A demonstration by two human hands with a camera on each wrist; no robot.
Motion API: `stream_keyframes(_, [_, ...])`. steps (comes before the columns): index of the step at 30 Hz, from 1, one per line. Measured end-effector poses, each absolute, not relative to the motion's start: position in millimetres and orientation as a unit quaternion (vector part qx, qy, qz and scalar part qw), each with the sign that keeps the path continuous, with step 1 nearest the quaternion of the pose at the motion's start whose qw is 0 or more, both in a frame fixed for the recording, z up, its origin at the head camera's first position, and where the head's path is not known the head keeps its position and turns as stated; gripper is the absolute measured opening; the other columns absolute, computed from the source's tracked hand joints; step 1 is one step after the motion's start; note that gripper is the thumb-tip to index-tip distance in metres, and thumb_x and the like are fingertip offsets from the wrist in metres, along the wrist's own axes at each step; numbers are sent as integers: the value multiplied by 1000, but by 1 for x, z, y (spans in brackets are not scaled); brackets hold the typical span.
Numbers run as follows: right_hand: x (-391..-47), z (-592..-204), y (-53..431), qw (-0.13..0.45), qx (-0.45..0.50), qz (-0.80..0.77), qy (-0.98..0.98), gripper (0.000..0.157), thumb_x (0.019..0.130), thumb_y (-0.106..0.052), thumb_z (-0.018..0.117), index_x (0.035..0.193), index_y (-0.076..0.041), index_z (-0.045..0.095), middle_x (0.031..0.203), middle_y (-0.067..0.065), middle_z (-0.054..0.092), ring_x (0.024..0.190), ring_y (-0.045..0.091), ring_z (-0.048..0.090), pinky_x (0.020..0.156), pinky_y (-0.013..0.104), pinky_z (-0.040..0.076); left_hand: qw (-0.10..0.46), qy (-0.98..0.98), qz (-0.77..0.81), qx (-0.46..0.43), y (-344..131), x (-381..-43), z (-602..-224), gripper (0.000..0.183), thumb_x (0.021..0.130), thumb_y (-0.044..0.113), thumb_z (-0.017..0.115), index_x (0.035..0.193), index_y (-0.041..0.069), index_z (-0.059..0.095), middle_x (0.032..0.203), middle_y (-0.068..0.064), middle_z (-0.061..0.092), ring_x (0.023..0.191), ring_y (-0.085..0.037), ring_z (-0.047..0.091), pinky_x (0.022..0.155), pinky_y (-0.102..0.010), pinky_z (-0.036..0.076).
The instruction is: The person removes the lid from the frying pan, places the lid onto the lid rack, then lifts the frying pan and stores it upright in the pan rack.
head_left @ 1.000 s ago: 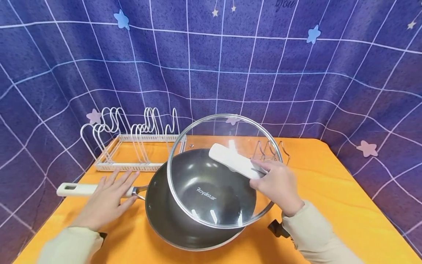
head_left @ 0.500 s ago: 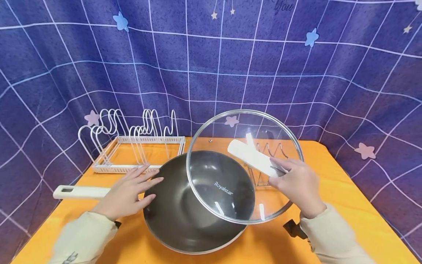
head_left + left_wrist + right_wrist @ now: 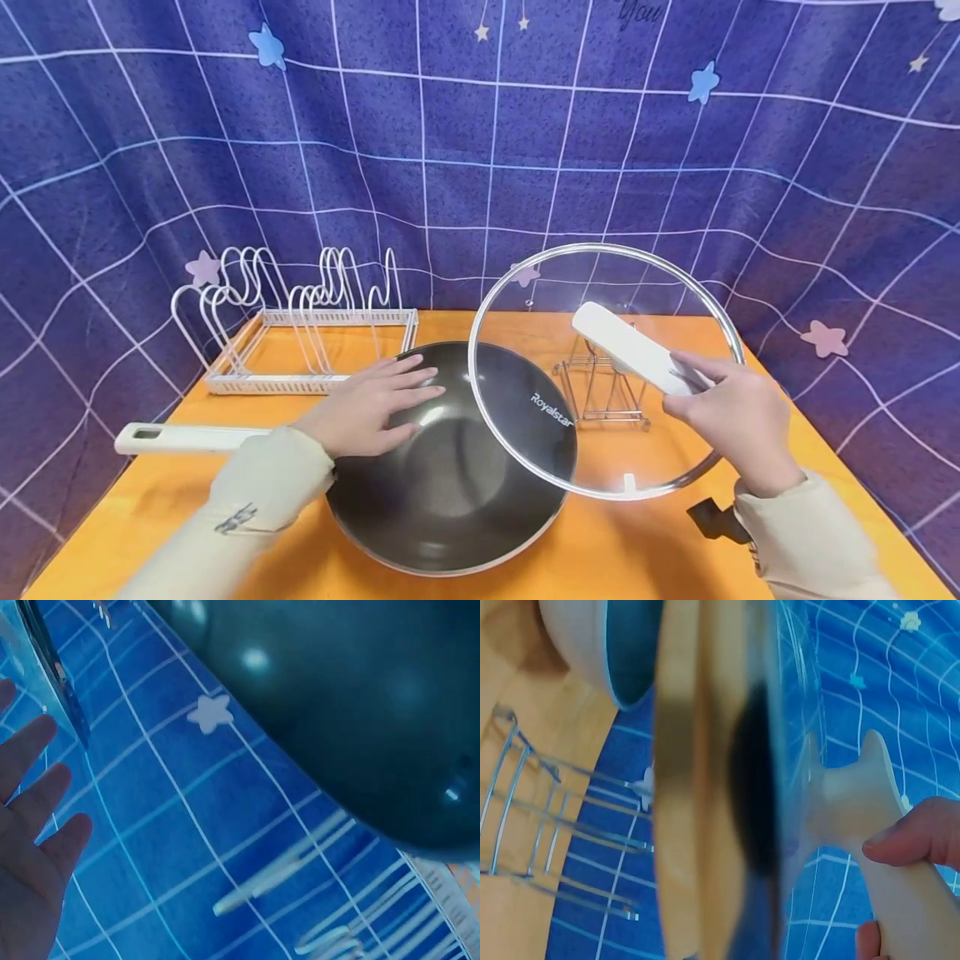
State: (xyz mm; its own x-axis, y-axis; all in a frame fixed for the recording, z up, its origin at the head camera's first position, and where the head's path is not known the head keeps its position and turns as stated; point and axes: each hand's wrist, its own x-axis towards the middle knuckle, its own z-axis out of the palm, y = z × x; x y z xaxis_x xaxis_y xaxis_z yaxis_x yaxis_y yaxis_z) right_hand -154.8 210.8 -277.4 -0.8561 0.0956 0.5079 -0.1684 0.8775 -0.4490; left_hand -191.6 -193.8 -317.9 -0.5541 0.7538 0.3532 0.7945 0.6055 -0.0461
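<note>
A round glass lid (image 3: 551, 375) with a metal rim hangs tilted in the air at the right, overlapping the pan's right side in the head view. My right hand (image 3: 738, 417) grips its white handle (image 3: 633, 346); the right wrist view shows the thumb on that handle (image 3: 911, 900). Below sits a dark, deep frying pan (image 3: 450, 508), its white handle (image 3: 195, 437) pointing left. My left hand (image 3: 367, 408) is over the pan's left side with fingers spread and nothing in them. In the left wrist view these fingers (image 3: 37, 791) are straight, apart from the pan's rim.
A white dish rack (image 3: 277, 383) with upright loops stands at the back left. Behind the lid, a small metal wire rack (image 3: 607, 412) shows through the glass. An orange cloth (image 3: 795, 467) covers the table, and a blue gridded curtain (image 3: 465, 125) hangs behind.
My right hand has carried the lid rightward, away from over the pan and in front of the wire rack. My left hand has moved right, from the pan's handle to over the pan.
</note>
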Motion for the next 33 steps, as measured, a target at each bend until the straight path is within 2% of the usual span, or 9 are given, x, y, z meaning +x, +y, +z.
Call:
stream_keyframes(5, [-151,-275,224,274,-7,225,-935,52,59,-18,78,110,-8,73,94,20,70,65,31,59,48,35,35,159,-878,-24,-451,-178,-199,-314,50,84,25,64,132,9,58,133,-13,56,129,-35,44,107,-53,33])
stream_keyframes(11, [-148,-267,242,271,-15,190,-944,52,60,-20,79,110,-6,72,90,21,70,62,30,57,48,39,36,154,-870,-6,-468,-163,-216,-307,52,85,25,63,134,7,55,134,-13,55,129,-35,45,107,-51,33])
stream_keyframes(15, [-144,-263,259,252,-31,179,-951,54,63,-23,79,113,-4,70,77,18,69,55,24,50,46,35,33,164,-865,-20,-473,-149,-226,-300,51,86,23,62,133,4,55,134,-14,55,129,-33,45,109,-47,32])
stream_keyframes(22, [-136,-259,290,236,-67,173,-954,57,69,-25,77,118,2,64,47,0,57,49,20,43,47,36,31,147,-866,-21,-477,-126,-237,-291,53,87,25,57,135,3,53,137,-13,53,132,-31,43,111,-43,30])
stream_keyframes(25, [-132,-257,301,221,-68,206,-951,61,74,-21,74,126,5,57,44,0,52,42,16,40,41,32,34,134,-867,-26,-480,-114,-244,-289,54,87,26,56,136,3,52,138,-13,52,132,-31,42,111,-42,29])
stream_keyframes(29, [-129,-257,313,191,-71,241,-949,64,80,-17,69,135,7,45,49,2,57,36,10,34,33,26,34,123,-863,-30,-488,-97,-256,-283,53,87,25,55,135,3,53,137,-13,52,132,-31,42,112,-42,28])
stream_keyframes(31, [-128,-258,319,194,-66,230,-951,62,80,-16,69,133,9,46,47,3,55,35,9,31,31,24,34,118,-865,-27,-487,-88,-262,-279,51,87,25,55,134,4,55,136,-10,54,132,-30,43,111,-43,29])
stream_keyframes(33, [-126,-259,322,202,-67,224,-951,61,79,-14,69,130,11,47,46,4,55,35,9,33,31,22,35,112,-868,-20,-483,-78,-268,-275,49,88,25,55,133,5,57,135,-7,56,132,-28,43,111,-42,30])
